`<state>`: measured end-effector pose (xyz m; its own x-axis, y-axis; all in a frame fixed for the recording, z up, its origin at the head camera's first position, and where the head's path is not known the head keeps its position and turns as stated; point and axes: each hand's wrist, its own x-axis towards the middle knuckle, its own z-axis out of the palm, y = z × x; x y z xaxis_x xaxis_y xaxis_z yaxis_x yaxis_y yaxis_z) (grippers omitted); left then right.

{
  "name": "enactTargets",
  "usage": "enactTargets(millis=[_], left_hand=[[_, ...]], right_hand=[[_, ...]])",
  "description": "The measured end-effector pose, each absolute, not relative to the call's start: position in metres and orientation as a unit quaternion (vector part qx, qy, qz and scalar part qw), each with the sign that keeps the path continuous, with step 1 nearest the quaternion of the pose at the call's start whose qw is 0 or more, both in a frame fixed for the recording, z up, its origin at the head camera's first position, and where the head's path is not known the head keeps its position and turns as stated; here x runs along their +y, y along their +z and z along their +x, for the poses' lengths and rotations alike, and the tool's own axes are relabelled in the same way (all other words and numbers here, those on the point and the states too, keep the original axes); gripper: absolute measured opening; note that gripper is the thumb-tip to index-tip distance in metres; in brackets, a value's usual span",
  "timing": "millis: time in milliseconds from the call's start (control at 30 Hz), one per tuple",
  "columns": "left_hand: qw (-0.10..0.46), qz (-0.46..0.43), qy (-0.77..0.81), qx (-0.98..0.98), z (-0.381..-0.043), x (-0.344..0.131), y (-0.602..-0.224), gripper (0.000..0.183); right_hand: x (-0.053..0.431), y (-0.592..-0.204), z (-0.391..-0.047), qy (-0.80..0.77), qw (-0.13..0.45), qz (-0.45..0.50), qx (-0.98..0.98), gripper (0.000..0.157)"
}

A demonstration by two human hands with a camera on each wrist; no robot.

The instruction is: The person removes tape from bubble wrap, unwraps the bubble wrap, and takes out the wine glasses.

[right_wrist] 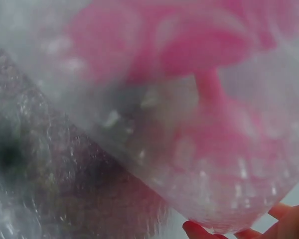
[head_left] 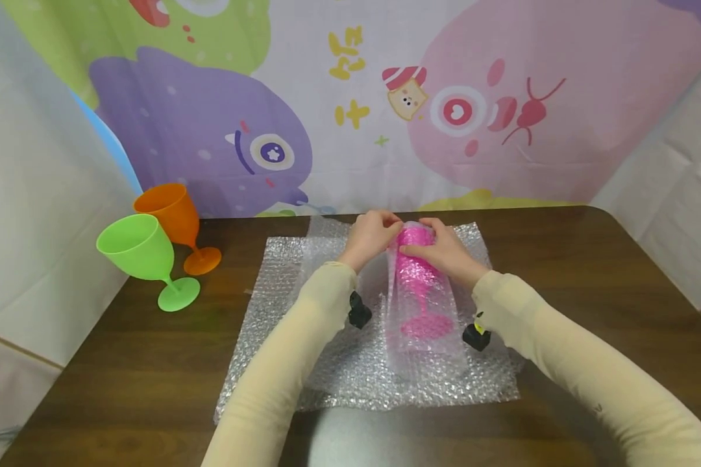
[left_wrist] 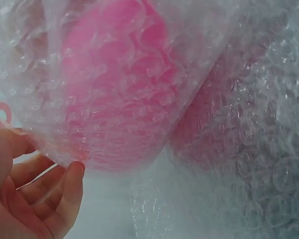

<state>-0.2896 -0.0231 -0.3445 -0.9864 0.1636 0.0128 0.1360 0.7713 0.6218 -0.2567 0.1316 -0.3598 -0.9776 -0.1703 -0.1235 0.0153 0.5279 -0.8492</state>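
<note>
A pink goblet (head_left: 417, 271) lies rolled in clear bubble wrap (head_left: 350, 363), its foot toward me and its rim end away. My right hand (head_left: 448, 251) holds the wrapped bowl near the rim, thumb across its top. At the rim's left side my left hand (head_left: 370, 235) pinches the wrap's edge. In the left wrist view, the left fingertips (left_wrist: 75, 172) grip a wrap edge beside the pink bowl (left_wrist: 119, 94). The right wrist view has the goblet's stem (right_wrist: 208, 89) blurred through the plastic, with the right fingers (right_wrist: 197, 230) at the bottom edge.
A light green goblet (head_left: 140, 246) and an orange goblet (head_left: 178, 217) stand upright at the left of the brown wooden table (head_left: 128, 383). A cartoon-printed cloth (head_left: 350, 162) hangs behind the table's far edge. Flat bubble wrap spreads beneath the wrapped goblet.
</note>
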Motion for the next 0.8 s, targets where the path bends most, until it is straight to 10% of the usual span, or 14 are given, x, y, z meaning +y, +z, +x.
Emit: enactTargets(millis=[800], left_hand=[[-0.045, 0.046, 0.351, 0.934, -0.2893, -0.0295, -0.3531, 0.017]], right_hand=[[0.1308, -0.3610, -0.2542, -0.488, 0.089, -0.023, 0.868, 0.069]])
